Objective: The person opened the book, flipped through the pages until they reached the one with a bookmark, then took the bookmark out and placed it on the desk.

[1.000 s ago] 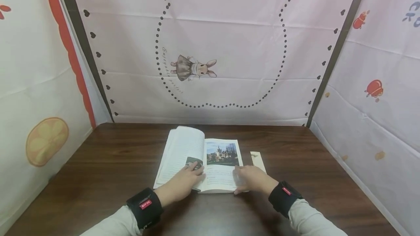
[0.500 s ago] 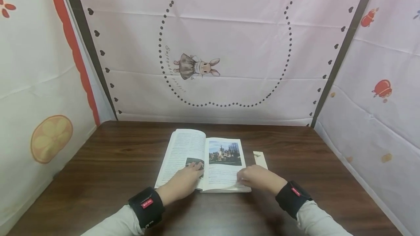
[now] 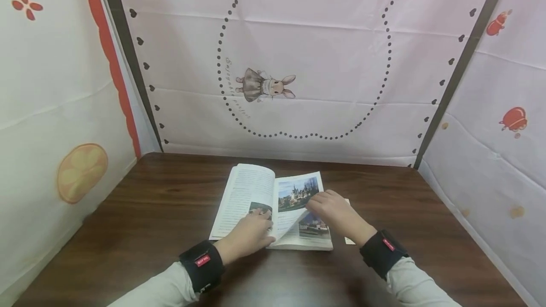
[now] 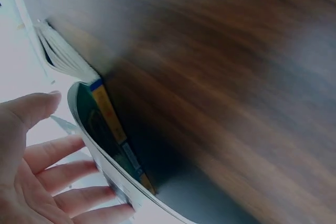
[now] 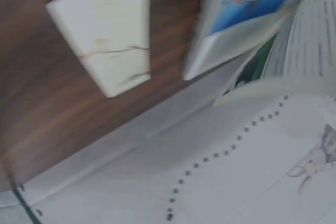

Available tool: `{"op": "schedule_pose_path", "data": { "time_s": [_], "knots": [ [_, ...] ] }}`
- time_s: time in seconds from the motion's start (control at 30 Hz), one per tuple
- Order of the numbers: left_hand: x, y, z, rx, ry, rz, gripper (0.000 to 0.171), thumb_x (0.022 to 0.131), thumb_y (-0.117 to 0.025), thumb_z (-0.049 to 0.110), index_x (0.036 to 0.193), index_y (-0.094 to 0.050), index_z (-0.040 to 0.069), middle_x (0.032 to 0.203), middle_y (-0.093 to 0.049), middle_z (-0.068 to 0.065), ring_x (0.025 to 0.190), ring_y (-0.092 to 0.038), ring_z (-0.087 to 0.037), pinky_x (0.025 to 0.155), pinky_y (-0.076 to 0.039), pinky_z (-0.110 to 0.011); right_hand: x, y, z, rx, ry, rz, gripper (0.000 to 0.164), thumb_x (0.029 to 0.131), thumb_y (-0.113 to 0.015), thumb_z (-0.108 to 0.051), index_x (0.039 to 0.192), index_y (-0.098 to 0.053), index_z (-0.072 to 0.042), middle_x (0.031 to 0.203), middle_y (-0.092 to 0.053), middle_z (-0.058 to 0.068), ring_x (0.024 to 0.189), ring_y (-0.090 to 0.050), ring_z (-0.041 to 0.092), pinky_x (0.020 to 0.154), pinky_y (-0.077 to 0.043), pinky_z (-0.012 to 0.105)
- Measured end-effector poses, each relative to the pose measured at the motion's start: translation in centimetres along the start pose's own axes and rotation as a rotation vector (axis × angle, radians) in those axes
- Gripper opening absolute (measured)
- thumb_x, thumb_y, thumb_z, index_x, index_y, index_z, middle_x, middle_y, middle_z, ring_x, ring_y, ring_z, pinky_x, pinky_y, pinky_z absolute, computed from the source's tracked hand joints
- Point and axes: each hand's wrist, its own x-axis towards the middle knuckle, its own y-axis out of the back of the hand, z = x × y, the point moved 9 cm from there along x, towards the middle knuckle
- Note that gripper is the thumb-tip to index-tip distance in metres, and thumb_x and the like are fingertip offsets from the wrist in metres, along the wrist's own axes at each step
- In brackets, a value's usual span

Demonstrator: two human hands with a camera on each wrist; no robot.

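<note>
An open book (image 3: 252, 181) lies on the dark wooden table, its left pages bulging near the spine. My left hand (image 3: 249, 235) rests on the left page with relaxed fingers, over part of a small photo. In the left wrist view, its fingers (image 4: 84, 200) are spread against the book's curved pages, above the yellow-and-blue spine (image 4: 110, 111). With its fingertips, my right hand (image 3: 334, 210) pinches the right page (image 3: 292, 219), which carries a castle photo (image 3: 296, 193). That page's lower part is lifted, uncovering another photo (image 3: 314, 226) beneath. The right wrist view leaves the right hand out.
A pale bookmark (image 5: 107, 30) lies on the table right of the book, mostly hidden by the right hand in the head view. Printed cloth walls (image 3: 311, 60) enclose the table at the back and both sides.
My right hand has moved from the page's lower right corner up and away, raising the page. The photo beneath has come into view. The left hand stays on the left page.
</note>
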Motion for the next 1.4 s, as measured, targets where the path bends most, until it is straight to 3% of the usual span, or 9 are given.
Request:
{"op": "schedule_pose_path", "data": {
  "time_s": [0.17, 0.33, 0.67, 0.73, 0.83, 0.93, 1.1, 1.23, 1.4],
  "knots": [
    [0.4, 0.2, 0.6, 0.032, 0.027, 0.029, 0.063, 0.077, -0.061, 0.064, 0.098, -0.072, 0.006, 0.112, -0.068, -0.015, 0.108, -0.061, -0.035, 0.088, -0.051, -0.047, 1.9, 2.0, -1.3, -0.025, 0.059, 0.191, 0.03, 0.068, -0.079, -0.002, 0.094, -0.07, -0.013, 0.094, -0.071, -0.002, 0.093, -0.065, 0.015, 0.086, -0.051, 0.031],
    [0.8, 1.0, 1.0, 0.06, 0.055, 0.15, 0.033, 0.082, -0.066, 0.039, 0.072, -0.069, 0.008, 0.071, -0.065, -0.004, 0.074, -0.064, -0.023, 0.064, -0.052, -0.035, 3.1, 3.1, -3.2, -0.058, 0.159, 0.342, 0.03, 0.064, -0.082, -0.002, 0.091, -0.071, -0.011, 0.093, -0.072, 0.0, 0.093, -0.065, 0.016, 0.084, -0.051, 0.032],
    [0.1, 3.1, 0.3, -0.113, 0.116, 0.322, 0.018, 0.092, -0.056, 0.019, 0.081, -0.065, 0.008, 0.057, -0.056, 0.002, 0.047, -0.044, -0.005, 0.043, -0.031, -0.017, 3.2, 3.7, -2.7, -0.029, 0.085, 0.371, 0.03, 0.065, -0.082, -0.004, 0.092, -0.069, -0.01, 0.094, -0.072, 0.001, 0.093, -0.066, 0.017, 0.084, -0.052, 0.03],
    [-0.2, 3.7, 0.0, -0.127, 0.104, 0.385, 0.018, 0.089, -0.057, 0.012, 0.103, -0.063, 0.002, 0.068, -0.065, -0.003, 0.052, -0.054, -0.008, 0.045, -0.039, -0.018, 2.9, 3.0, -1.7, 0.011, 0.013, 0.302, 0.031, 0.068, -0.081, -0.007, 0.096, -0.068, -0.008, 0.095, -0.071, 0.003, 0.093, -0.066, 0.018, 0.084, -0.053, 0.031],
    [-0.6, 4.2, -0.6, -0.114, 0.106, 0.447, 0.063, 0.083, -0.062, 0.003, 0.14, -0.036, 0.0, 0.118, -0.062, -0.018, 0.1, -0.065, -0.026, 0.078, -0.055, -0.029, 2.0, 0.3, -0.1, 0.115, -0.127, 0.055, 0.03, 0.073, -0.078, -0.011, 0.101, -0.067, -0.006, 0.096, -0.071, 0.005, 0.091, -0.067, 0.019, 0.081, -0.054, 0.033],
    [-0.9, 4.3, -1.1, -0.032, 0.124, 0.471, 0.094, 0.077, -0.066, -0.002, 0.151, -0.01, 0.012, 0.153, -0.017, -0.025, 0.138, -0.023, -0.046, 0.107, -0.031, -0.058, -0.3, -3.3, 0.9, 0.24, -0.263, -0.258, 0.028, 0.079, -0.075, -0.019, 0.101, -0.066, -0.005, 0.091, -0.069, 0.005, 0.081, -0.066, 0.018, 0.072, -0.054, 0.032],
    [-1.0, 3.7, -0.3, 0.205, 0.054, 0.47, 0.103, 0.069, -0.07, -0.006, 0.15, -0.016, 0.029, 0.156, 0.02, -0.016, 0.142, 0.014, -0.044, 0.104, -0.013, -0.074, -4.6, -6.7, 1.6, 0.376, -0.405, -0.556, 0.058, 0.075, -0.076, -0.037, 0.118, -0.059, -0.001, 0.113, -0.066, 0.013, 0.103, -0.063, 0.026, 0.087, -0.051, 0.041],
    [-0.8, 2.0, 1.1, 0.375, -0.103, 0.347, 0.091, 0.068, -0.074, -0.001, 0.144, -0.036, 0.03, 0.159, -0.005, -0.01, 0.146, -0.003, -0.037, 0.106, -0.017, -0.069, -5.8, -7.4, 1.9, 0.414, -0.415, -0.582, 0.076, 0.072, -0.078, -0.04, 0.131, -0.052, 0.001, 0.135, -0.051, 0.023, 0.129, -0.046, 0.039, 0.104, -0.038, 0.052],
    [-0.7, -0.6, 1.8, 0.389, -0.228, 0.055, 0.053, 0.081, -0.067, 0.014, 0.132, -0.054, 0.024, 0.147, -0.042, -0.007, 0.139, -0.033, -0.03, 0.107, -0.033, -0.056, -5.7, -7.5, 1.7, 0.412, -0.36, -0.562, 0.077, 0.073, -0.078, -0.039, 0.13, -0.051, 0.004, 0.137, -0.048, 0.026, 0.132, -0.04, 0.042, 0.106, -0.032, 0.058]
  ]
}}
